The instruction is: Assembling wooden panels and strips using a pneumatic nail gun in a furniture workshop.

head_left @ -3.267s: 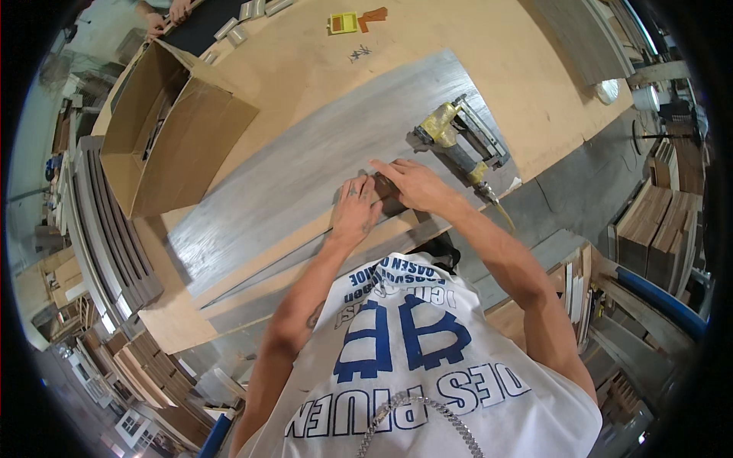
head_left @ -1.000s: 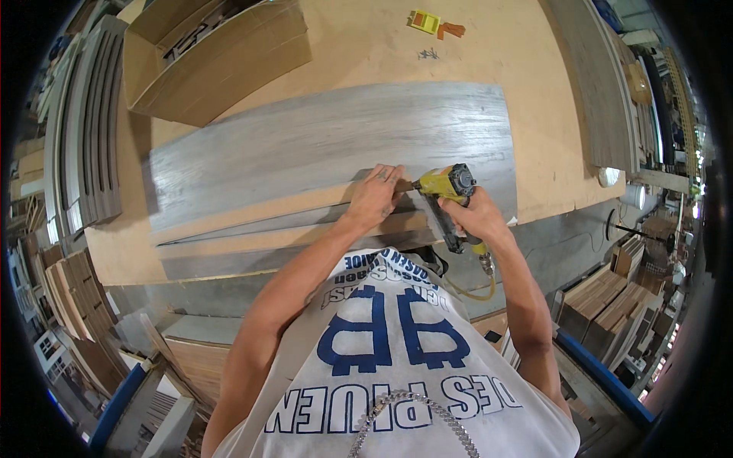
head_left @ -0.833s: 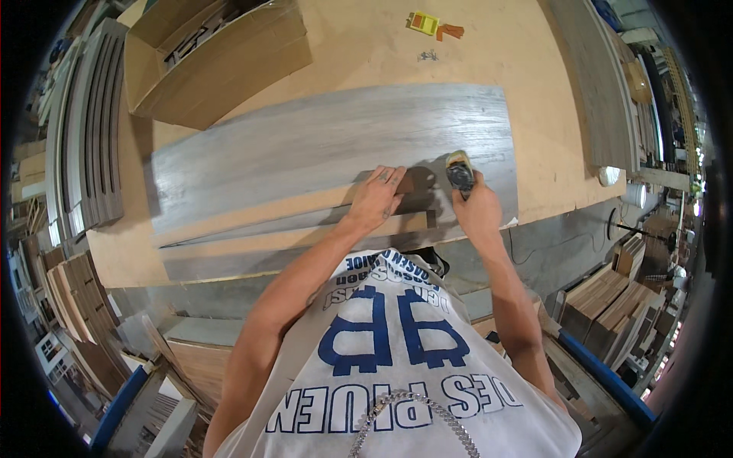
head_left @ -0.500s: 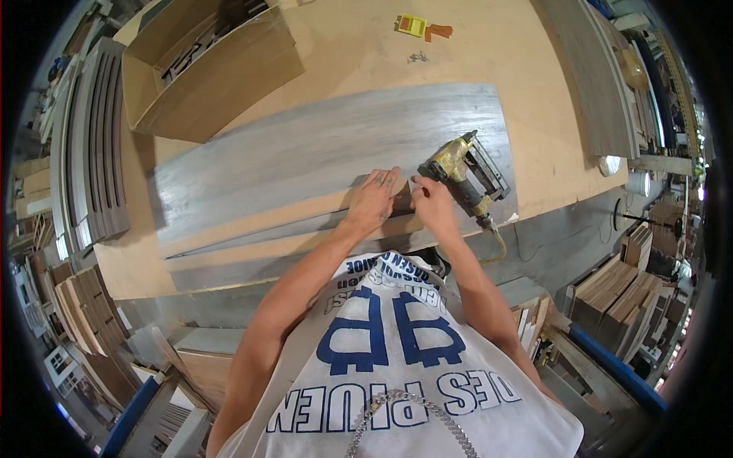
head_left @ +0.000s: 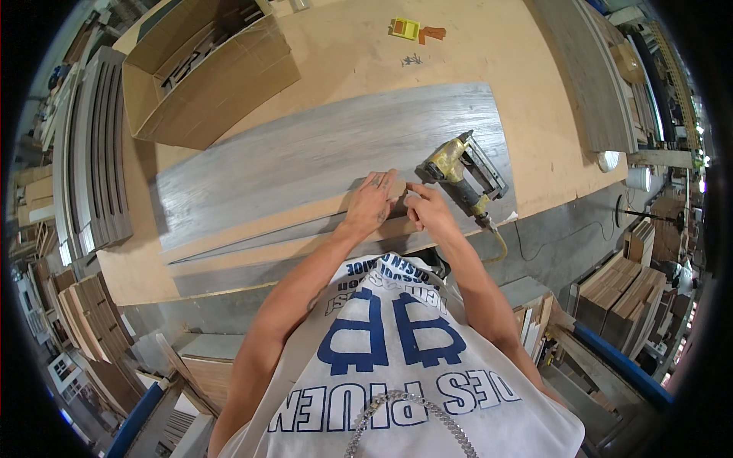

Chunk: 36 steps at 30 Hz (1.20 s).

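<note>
Workshop surface [head_left: 343, 72], grey board [head_left: 305, 145] laid across it

Obs. Board is the landmark. Strip [head_left: 313, 227] lies on its near side, slanting, with bare surface showing between them toward the left. Block [head_left: 399, 188], mostly covered, sits about the board's near edge, right of its middle; whether on it or just off it, cannot tell.

Left hand [head_left: 370, 204]: fingers stretched out, laid over the block; grip underneath not visible. Right hand [head_left: 429, 206]: index finger extended to the block, other fingers curled; cannot tell if anything is pinched.

Nailer [head_left: 462, 172] rests on the board's right part, hose [head_left: 500, 246] dropping past its near edge. Beyond the far edge: nails [head_left: 412, 60], yellow case [head_left: 404, 29]. Box [head_left: 221, 99] by the far left corner.

Risks (judgement). Block could skew if the left hand lifts or presses unevenly. A snagged hose could drag the nailer, scratching the board. Fingers so close to the joint could get pinched if the strip shifts.
</note>
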Each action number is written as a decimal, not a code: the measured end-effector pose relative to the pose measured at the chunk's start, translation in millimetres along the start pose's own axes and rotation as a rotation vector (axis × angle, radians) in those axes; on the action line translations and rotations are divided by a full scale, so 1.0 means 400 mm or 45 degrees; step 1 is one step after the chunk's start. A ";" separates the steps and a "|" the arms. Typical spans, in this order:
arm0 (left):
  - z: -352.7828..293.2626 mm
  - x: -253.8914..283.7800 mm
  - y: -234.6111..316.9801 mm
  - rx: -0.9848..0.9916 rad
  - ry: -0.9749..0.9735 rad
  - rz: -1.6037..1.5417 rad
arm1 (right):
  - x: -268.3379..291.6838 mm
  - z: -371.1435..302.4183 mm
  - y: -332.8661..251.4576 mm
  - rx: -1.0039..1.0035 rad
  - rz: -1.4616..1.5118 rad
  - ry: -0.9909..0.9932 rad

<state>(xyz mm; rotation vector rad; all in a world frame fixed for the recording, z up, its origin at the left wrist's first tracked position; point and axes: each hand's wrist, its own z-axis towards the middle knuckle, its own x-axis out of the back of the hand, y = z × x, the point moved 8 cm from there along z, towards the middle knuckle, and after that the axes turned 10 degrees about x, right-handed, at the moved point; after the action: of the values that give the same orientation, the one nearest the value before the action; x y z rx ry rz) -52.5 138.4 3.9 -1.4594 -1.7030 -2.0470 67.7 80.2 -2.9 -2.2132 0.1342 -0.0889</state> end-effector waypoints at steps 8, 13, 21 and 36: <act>-0.002 0.006 0.005 0.021 0.007 -0.029 | 0.000 0.000 0.002 -0.035 0.040 0.077; -0.001 0.001 0.002 0.056 0.006 -0.039 | -0.001 0.009 0.009 -0.020 0.167 0.083; -0.002 -0.009 -0.008 0.093 0.002 -0.051 | -0.009 0.013 0.015 -0.082 0.358 0.059; -0.004 -0.004 -0.006 0.079 0.007 -0.064 | -0.009 -0.014 0.037 -0.114 0.252 0.042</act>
<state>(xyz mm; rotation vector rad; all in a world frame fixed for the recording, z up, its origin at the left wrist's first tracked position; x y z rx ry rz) -53.9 137.4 1.3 -1.4053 -1.8021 -2.0014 62.7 67.5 -11.6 -2.2755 0.3811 -0.0097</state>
